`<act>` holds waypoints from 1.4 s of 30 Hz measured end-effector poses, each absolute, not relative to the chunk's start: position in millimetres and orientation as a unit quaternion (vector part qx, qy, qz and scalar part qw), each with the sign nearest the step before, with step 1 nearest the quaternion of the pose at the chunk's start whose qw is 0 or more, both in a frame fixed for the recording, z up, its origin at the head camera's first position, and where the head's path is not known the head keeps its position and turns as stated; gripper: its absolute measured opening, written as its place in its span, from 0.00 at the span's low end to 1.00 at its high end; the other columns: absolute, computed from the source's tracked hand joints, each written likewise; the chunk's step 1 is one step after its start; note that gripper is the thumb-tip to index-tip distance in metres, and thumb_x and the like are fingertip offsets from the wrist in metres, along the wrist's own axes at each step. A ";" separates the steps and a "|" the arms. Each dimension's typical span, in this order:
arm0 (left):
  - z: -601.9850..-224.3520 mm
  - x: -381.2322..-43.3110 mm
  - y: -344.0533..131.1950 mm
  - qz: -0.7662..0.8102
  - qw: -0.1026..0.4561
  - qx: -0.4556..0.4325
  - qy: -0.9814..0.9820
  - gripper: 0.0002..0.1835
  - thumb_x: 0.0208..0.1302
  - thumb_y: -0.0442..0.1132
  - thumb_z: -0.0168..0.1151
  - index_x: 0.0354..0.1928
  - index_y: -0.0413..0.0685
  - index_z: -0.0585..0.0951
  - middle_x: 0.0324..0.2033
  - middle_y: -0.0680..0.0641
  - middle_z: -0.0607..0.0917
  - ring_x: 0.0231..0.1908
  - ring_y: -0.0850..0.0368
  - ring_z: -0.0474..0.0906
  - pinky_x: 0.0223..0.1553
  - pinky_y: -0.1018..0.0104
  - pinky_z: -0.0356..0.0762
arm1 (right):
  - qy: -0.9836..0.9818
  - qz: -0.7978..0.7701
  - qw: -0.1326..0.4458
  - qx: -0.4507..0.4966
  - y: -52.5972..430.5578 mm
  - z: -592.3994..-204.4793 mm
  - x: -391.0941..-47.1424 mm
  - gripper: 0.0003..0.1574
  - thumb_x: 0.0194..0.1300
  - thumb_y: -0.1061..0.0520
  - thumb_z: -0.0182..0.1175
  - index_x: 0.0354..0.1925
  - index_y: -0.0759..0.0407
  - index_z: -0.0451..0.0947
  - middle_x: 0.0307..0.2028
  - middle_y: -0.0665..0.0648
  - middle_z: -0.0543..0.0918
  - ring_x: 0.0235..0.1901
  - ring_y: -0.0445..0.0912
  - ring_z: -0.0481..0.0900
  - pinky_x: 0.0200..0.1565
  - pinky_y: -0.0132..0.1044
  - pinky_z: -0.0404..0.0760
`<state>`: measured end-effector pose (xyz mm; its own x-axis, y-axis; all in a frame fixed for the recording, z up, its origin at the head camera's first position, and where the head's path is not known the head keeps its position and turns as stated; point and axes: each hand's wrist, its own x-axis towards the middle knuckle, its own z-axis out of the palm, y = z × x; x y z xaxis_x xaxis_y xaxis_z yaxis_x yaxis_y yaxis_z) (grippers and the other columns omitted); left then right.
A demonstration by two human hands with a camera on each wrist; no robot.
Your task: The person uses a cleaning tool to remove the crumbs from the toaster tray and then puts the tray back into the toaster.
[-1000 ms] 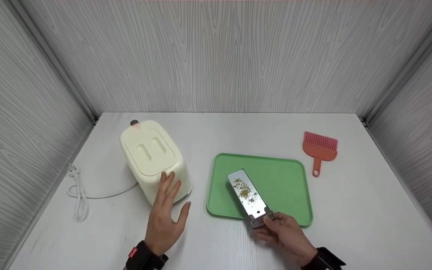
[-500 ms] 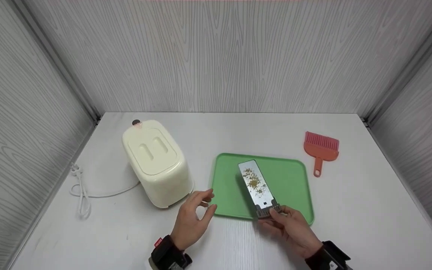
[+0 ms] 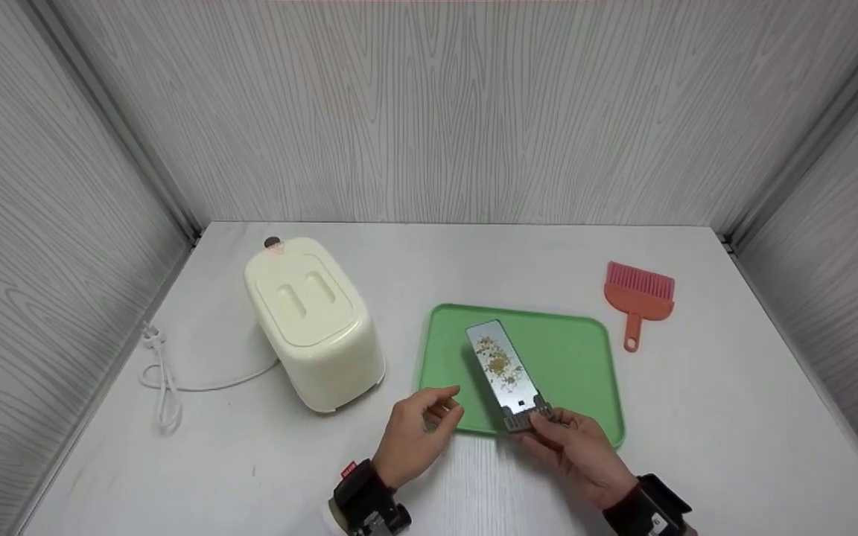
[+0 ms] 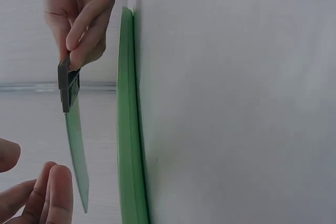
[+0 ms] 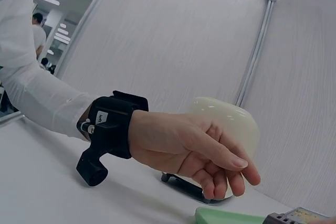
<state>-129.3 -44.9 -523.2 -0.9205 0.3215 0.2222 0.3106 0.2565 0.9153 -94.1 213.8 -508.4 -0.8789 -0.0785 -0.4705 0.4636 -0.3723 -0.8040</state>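
Observation:
My right hand [image 3: 578, 454] pinches the dark grey end of a toaster crumb tray [image 3: 502, 365], thumb on top. Its shiny metal plate bears a scatter of brown crumbs [image 3: 497, 363] and is held tilted above a green serving tray [image 3: 563, 357]. My left hand [image 3: 418, 435] hovers by the green tray's near left corner, fingers loosely bent, holding nothing. In the left wrist view the crumb tray [image 4: 77, 150] appears edge-on, apart from the left fingertips [image 4: 60, 192]. The right wrist view shows the left hand [image 5: 194, 148] from the side.
A cream toaster [image 3: 313, 320] with a closed lid stands at the left. Its white cord and plug [image 3: 161, 372] lie beside it near the table's left edge. An orange brush [image 3: 637, 301] with pink bristles rests at the right. Pale panels enclose the table's back and sides.
My left hand has moved right, away from the toaster to the green tray's edge, its fingers bending. The right hand has raised the crumb tray slightly and shifted it a little right.

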 end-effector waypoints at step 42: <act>-517.6 -136.1 -10.3 0.660 0.163 0.114 0.725 0.18 0.65 0.36 0.72 0.53 0.34 0.83 0.34 0.48 0.87 0.29 0.54 0.83 0.26 0.72 0.82 | 0.549 -0.796 0.212 0.144 211.3 -509.1 -100.6 0.27 0.70 0.61 0.67 0.59 0.75 0.71 0.47 0.62 0.87 0.46 0.46 0.88 0.52 0.34 0.86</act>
<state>-136.1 -10.3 -517.6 -0.9208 0.3803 -0.0866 -0.0504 0.1040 0.9933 -100.6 211.3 -509.1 -0.8685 -0.1805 -0.4616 0.4956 -0.3074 -0.8123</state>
